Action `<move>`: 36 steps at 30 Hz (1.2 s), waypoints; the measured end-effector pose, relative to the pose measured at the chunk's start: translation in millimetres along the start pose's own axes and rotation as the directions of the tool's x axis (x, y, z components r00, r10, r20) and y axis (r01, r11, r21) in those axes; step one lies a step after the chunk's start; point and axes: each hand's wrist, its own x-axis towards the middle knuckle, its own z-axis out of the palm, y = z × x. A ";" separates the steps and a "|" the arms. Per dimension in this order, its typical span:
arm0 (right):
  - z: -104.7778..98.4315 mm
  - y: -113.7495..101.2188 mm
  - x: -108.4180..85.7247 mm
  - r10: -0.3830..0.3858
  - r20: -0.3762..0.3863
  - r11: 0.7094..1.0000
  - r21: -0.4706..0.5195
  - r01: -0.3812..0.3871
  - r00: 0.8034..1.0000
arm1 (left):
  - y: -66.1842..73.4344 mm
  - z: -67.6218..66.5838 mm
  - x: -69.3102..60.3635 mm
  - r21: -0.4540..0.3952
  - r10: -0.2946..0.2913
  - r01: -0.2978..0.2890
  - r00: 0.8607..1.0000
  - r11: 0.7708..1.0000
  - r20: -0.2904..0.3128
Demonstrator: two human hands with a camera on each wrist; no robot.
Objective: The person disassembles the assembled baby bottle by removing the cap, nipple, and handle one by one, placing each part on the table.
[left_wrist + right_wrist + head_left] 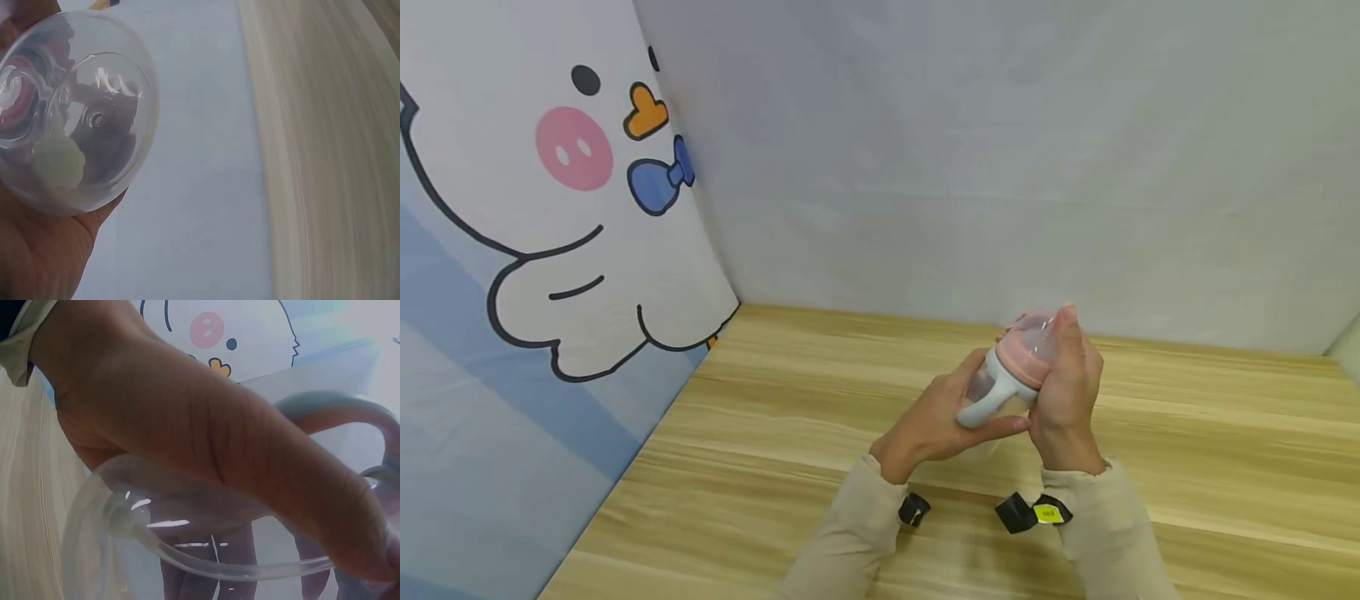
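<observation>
A baby bottle (pixel 1000 392) with a pink collar (pixel 1024 358) and pale grey-blue handles is held tilted above the table. My left hand (pixel 928 417) grips the clear body from below, its thumb along the near side. In the left wrist view the bottle's transparent round base (pixel 100 119) faces the camera, with part of the left hand (pixel 40 256) beneath it. My right hand (pixel 1070 392) holds the clear domed cap (pixel 1041 337) at the top end, thumb extended along it. The right wrist view shows that dome (pixel 206 550) close up and a curved handle (pixel 344 403) behind the thumb.
The wood-grain table (pixel 775 400) spreads below the hands. A pale grey wall panel (pixel 1000 150) rises along its back edge. A panel with a cartoon bird (pixel 550 250) stands at the left. Black straps with small mounts (pixel 1017 512) are on both wrists.
</observation>
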 end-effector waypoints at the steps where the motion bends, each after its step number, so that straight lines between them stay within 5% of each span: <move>1: -0.7 -0.1 0.3 0.006 -0.006 1.000 -0.004 -0.006 1.000 | 0.2 0.8 0.0 0.004 -0.006 0.006 1.000 1.000 0.002; 18: -6.4 7.4 7.6 0.208 -0.062 0.977 -0.041 -0.210 0.976 | -8.3 -1.0 2.7 0.034 -0.067 0.066 0.996 0.997 0.055; 28: 0.7 12.7 8.9 0.219 -0.043 0.975 -0.030 -0.220 0.975 | -7.9 -10.6 0.7 0.061 -0.097 0.093 0.994 0.994 0.054; 36: -5.8 5.9 9.4 0.295 -0.026 0.955 -0.021 -0.296 0.955 | -8.2 -7.9 1.7 0.066 -0.080 0.075 0.994 0.995 0.071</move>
